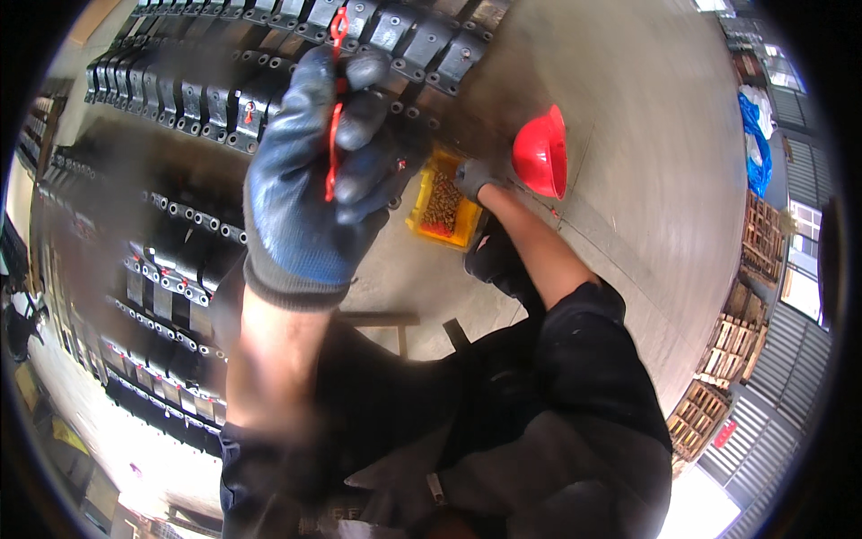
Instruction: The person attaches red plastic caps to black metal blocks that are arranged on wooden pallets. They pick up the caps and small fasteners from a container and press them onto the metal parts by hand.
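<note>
My left hand (pixel 316 175), in a blue-coated work glove, is raised close to the camera. A thin red plastic strip (pixel 333 145) with a looped end is pinched between its thumb and fingers. My right hand (pixel 473 180), in a dark glove, reaches to the far right edge of a yellow plastic bin (pixel 419 209). Its fingers look curled, but whether they hold anything is hidden. Inside the bin lie many small brass-coloured metal parts (pixel 442 202) and a patch of red pieces (pixel 438 229).
Rows of black metal brackets (pixel 414 44) with bolt holes fill the left side; some carry red tags (pixel 249 111). A red dome-shaped shell (pixel 535 153) sits beyond my right hand. Wooden pallets (pixel 731 343) line the right wall. My knee (pixel 498 259) is beside the bin.
</note>
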Demonstrator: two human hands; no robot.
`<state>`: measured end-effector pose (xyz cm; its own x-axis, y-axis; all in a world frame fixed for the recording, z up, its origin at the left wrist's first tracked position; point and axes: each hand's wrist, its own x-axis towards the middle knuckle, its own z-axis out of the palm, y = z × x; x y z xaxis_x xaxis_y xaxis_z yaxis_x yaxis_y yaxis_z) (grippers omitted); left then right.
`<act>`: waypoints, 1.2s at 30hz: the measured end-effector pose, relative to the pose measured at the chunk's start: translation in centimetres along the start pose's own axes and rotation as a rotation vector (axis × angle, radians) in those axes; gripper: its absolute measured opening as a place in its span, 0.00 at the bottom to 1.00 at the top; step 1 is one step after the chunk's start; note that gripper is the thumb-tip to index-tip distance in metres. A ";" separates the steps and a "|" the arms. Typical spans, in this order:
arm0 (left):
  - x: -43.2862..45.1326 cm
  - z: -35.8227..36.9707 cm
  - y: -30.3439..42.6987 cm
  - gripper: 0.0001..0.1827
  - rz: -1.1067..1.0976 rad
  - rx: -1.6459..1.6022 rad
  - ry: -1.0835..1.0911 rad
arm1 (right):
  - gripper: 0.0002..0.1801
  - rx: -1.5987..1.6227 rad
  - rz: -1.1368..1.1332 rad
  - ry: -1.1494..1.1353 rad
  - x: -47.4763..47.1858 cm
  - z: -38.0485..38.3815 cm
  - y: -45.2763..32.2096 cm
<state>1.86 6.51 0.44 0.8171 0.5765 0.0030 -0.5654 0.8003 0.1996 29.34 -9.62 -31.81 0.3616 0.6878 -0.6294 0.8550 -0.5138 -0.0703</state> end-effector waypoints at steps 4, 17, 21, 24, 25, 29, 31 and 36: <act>-0.5 -0.2 1.2 0.19 0.091 -0.022 0.033 | 0.19 0.144 0.181 0.034 1.9 4.1 -1.7; 0.1 -1.3 2.0 0.22 0.098 0.037 0.227 | 0.27 0.116 0.297 0.209 8.1 11.9 -3.1; 0.3 -2.1 1.8 0.21 0.146 0.053 0.176 | 0.26 0.251 0.264 0.205 7.5 11.0 -1.3; -0.6 -1.4 2.6 0.20 0.191 0.076 0.173 | 0.26 0.324 0.251 0.134 6.0 8.9 -2.9; -1.3 -1.6 3.0 0.20 0.214 0.073 0.191 | 0.26 0.313 0.240 0.083 4.6 7.0 -4.5; -0.1 -1.9 1.7 0.19 0.158 0.076 0.157 | 0.20 0.357 0.287 0.210 1.2 5.0 -0.5; 0.1 -2.0 1.4 0.19 0.130 0.059 0.089 | 0.17 0.342 0.301 0.263 0.3 2.7 0.4; -0.3 -1.9 2.3 0.19 0.124 0.167 0.077 | 0.10 0.465 0.106 0.361 -4.1 -5.5 0.8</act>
<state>0.12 8.53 -0.97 0.7278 0.6848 -0.0359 -0.6294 0.6879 0.3615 30.60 -10.04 -25.05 0.6093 0.7095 -0.3540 0.5843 -0.7036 -0.4045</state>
